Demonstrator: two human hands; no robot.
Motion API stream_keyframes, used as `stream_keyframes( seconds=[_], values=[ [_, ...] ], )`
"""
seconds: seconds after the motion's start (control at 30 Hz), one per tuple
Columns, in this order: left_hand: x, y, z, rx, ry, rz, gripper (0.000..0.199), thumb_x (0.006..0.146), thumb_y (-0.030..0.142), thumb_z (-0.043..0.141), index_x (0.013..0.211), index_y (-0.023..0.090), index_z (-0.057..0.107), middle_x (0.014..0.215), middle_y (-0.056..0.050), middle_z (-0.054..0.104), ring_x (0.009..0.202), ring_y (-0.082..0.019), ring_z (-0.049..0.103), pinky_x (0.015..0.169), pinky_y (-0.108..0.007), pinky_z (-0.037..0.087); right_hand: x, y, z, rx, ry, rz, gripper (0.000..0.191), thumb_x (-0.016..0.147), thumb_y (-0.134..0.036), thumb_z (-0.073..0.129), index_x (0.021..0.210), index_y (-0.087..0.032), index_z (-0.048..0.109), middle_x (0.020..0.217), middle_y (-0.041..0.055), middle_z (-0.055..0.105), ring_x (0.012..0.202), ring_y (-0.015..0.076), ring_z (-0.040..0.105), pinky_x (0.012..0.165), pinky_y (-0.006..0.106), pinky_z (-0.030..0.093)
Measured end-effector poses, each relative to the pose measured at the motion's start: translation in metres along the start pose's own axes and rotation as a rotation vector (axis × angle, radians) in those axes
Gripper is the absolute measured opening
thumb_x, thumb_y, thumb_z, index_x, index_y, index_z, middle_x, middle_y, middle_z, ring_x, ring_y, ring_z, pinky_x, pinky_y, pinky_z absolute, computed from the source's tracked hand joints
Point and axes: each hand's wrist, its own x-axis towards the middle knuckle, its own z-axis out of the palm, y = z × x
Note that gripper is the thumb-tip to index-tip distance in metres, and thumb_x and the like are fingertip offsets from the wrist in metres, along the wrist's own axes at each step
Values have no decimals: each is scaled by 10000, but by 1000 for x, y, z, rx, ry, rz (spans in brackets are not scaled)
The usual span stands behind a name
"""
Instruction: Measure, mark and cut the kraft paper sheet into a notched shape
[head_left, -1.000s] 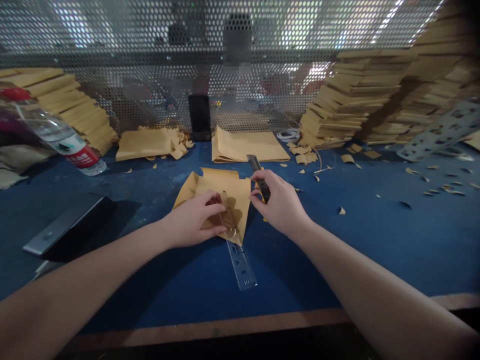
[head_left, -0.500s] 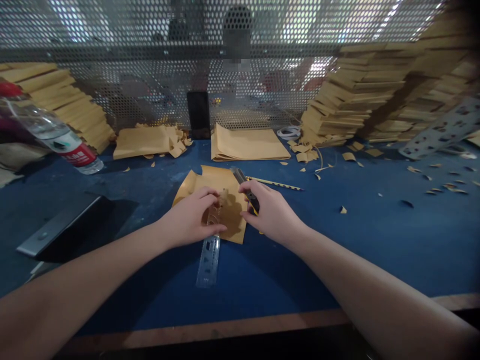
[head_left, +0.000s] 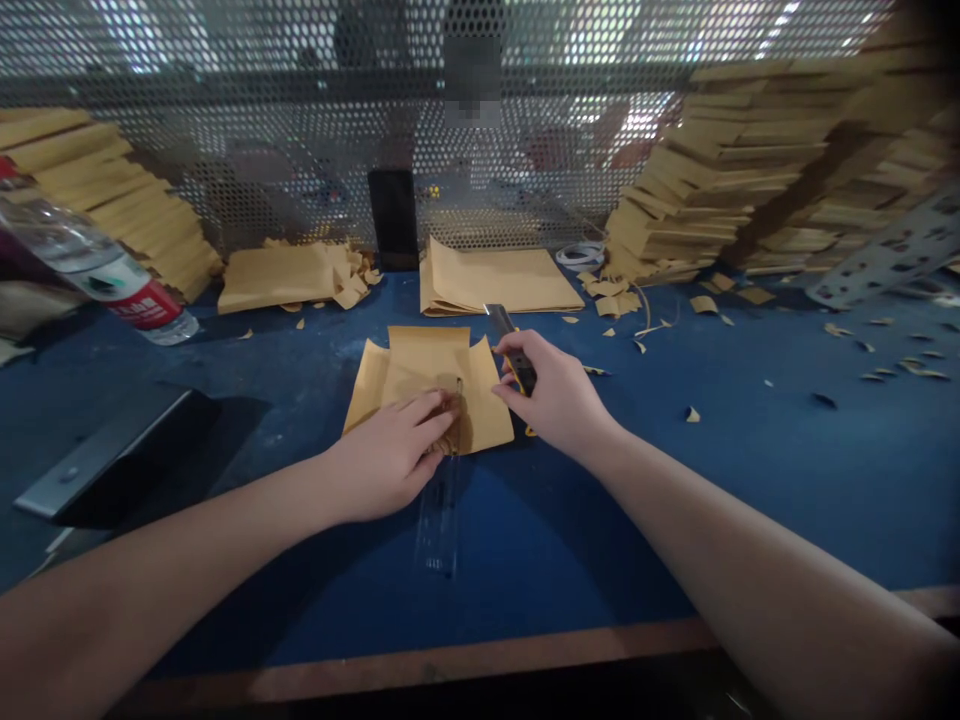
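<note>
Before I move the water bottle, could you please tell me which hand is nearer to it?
Left. The left hand, on the clear ruler, is right of the water bottle and nearer the viewer; the right hand, holding the cutter, is farther right.

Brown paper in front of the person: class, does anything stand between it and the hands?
Yes, the clear ruler lies across the paper beneath the left hand. Between the paper's right edge and the right hand, which holds the cutter, nothing else visible intervenes.
</note>
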Motion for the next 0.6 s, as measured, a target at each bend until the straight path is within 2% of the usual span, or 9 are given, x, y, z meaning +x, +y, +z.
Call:
stream_keyframes(
  seconds=[0.23,0.33,0.4,0.5,0.6],
  values=[
    [-1,15,6,52,36,-38,578,966,507,491,1406,132,464,1507,-178,399,1396,-346,389,1141,-534,379,2,0,2,71,46,66,308,784,-239,672,1083,-259,597,971,31,689,784,209,653,795,398,499],
    [1,19,9,64,36,-32,649,954,589,476,1413,129,454,1497,-180,408,1395,-349,379,1151,-537,360,2,0,-2,175,68,125,296,818,-315,669,1107,-260,635,918,33,698,748,216,649,730,395,506],
    [1,20,11,64,24,-23,690,939,622,485,1433,143,435,1511,-168,404,1434,-349,328,1174,-529,330,-1,2,-8,294,82,170,278,891,-347,569,1142,-247,634,906,47,710,726,212,660,666,375,519],
    [0,19,13,57,10,-39,728,923,660,482,1458,171,406,1596,-169,284,1489,-356,247,1184,-534,314,-8,3,-19,482,82,216,332,931,-266,370,1125,-206,633,883,77,725,686,201,682,595,353,539],
    [0,18,12,53,-8,-66,805,909,697,466,1485,143,363,1633,-176,198,1503,-336,236,1199,-508,301,-18,4,-31,593,65,210,333,853,-164,408,1078,-225,646,823,49,715,620,179,676,548,322,542]
  ],
)
